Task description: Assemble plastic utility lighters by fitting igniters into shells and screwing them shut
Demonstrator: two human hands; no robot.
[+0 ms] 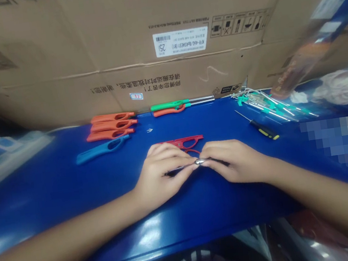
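My left hand (pixel 163 168) and my right hand (pixel 234 160) meet above the table. Both pinch a slim dark piece with a shiny metal middle (pixel 199 161); the metal shows between the fingertips, and its exact kind is unclear. Just behind my fingers lie red plastic lighter casing parts (pixel 191 140), half covered by the left hand. Off to the left rest several orange lighter casings (pixel 111 124) and a blue one (pixel 102 149). A green lighter with a metal tube (pixel 170 104) lies over an orange one at the back.
A screwdriver (pixel 264 130) with a black and yellow handle lies at right, beside a heap of metal tubes with teal ends (pixel 268 106). A large cardboard box (pixel 110 48) walls off the back of the blue table (pixel 110 230). Crumpled white plastic (pixel 342 86) sits at far right.
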